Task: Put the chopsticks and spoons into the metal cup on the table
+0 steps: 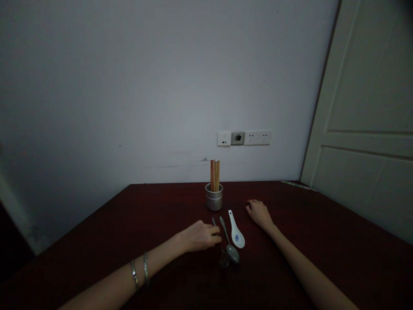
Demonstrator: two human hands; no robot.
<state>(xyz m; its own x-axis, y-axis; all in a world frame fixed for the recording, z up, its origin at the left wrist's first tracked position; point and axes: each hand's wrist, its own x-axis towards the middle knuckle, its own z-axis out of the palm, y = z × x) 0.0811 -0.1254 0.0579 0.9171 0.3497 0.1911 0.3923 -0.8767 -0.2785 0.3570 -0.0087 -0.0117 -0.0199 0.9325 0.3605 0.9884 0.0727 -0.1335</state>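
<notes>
On the dark red table (pixel 135 224) stands a small metal cup (pixel 214 199) holding several wooden chopsticks (pixel 214 175). In front of it lie a white ceramic spoon (pixel 236 230) with a blue mark, a metal spoon (pixel 229 246) and a second metal utensil (pixel 218 241) to its left. My left hand (pixel 199 236) is closed, its fingertips pinching the handle of that leftmost metal utensil. My right hand (pixel 258 213) rests on the table to the right of the white spoon, fingers curled loosely down, holding nothing.
A white wall with a row of sockets (pixel 244 138) rises behind the table. A pale door (pixel 368 129) stands at the right, close to the table's far right corner. Two metal bangles (pixel 140 270) circle my left wrist.
</notes>
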